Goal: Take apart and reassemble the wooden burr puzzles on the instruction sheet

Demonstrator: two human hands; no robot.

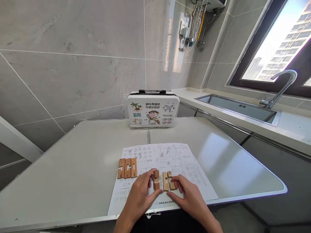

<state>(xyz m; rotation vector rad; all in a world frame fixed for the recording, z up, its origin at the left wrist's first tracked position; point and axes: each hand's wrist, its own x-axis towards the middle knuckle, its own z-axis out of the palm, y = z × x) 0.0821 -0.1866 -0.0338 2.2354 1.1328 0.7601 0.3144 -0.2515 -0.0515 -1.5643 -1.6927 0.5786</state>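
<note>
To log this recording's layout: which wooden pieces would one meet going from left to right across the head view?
Leftmost flat piece, flat piece marked 1, flat piece marked 2, notched block, long pale block, block marked 3.

On the white table [73, 155], a white carry case [143, 123] with a palm tree [136, 106] and a plane [169, 108] drawn on. To the right, a sink [233, 105], a bent shiny tap [282, 92], a window [269, 40].

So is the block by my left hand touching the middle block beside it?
Apart. In the head view, a strip of the paper shows between the left block and the middle block.
</note>
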